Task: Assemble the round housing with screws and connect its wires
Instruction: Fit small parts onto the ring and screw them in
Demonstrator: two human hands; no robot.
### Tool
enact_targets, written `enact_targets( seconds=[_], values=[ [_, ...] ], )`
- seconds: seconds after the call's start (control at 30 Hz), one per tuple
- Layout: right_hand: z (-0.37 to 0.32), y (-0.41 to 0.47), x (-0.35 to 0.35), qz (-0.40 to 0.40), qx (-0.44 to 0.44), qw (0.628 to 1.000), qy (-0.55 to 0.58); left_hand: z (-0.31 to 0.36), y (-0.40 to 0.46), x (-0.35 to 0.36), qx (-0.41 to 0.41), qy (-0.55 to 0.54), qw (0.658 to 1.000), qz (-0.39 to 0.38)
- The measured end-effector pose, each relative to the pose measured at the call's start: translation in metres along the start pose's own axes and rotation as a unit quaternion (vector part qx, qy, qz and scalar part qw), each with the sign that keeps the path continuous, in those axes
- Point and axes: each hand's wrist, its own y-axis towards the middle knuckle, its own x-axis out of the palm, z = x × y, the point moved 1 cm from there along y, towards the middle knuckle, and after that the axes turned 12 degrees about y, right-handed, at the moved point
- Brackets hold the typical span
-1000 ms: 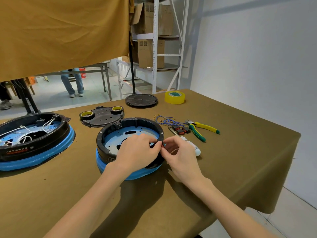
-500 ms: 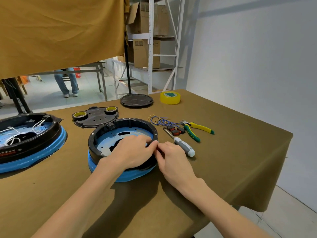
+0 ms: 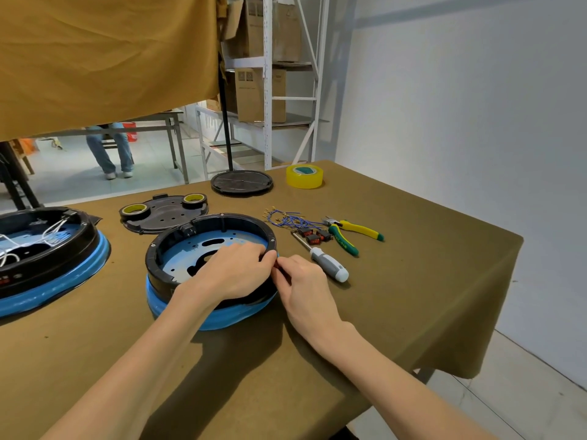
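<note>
We steady the round black housing with its blue base (image 3: 178, 246) mid-tabletop, left hand (image 3: 235, 271) curled over its right rim, right hand (image 3: 305, 281) pinching a small red-tipped part there (probably a switch), grey-handled screwdriver (image 3: 327, 265) lying just right.

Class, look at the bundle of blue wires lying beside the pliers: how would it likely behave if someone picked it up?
The blue wires look thin and lie in loose curves, so they would probably flop and droop. They overlap, so they may lift as one tangle. The small metal ends could snag the pliers that they touch.
</note>
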Motion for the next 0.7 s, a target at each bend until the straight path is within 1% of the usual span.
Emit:
enact_targets(
  seconds=[0.17,0.33,0.4,0.47,0.7],
  values=[
    [-0.001,0.000,-0.004,-0.010,-0.001,1.000,0.003,0.002,0.000,-0.004,-0.012,-0.029,0.998,-0.048],
    [-0.001,0.006,-0.008,-0.055,-0.002,0.997,-0.047,0.004,-0.001,-0.002,-0.015,-0.020,0.997,-0.078],
    [-0.001,0.007,-0.008,-0.059,-0.002,0.997,-0.058,0.004,0.000,-0.003,-0.015,-0.016,0.996,-0.089],
    [-0.001,0.007,-0.006,-0.047,0.000,0.997,-0.057,0.003,0.001,-0.003,-0.021,-0.020,0.995,-0.099],
    [0.000,-0.001,0.003,0.007,0.017,1.000,0.002,-0.001,0.003,-0.003,-0.058,-0.046,0.989,-0.128]
  ],
)
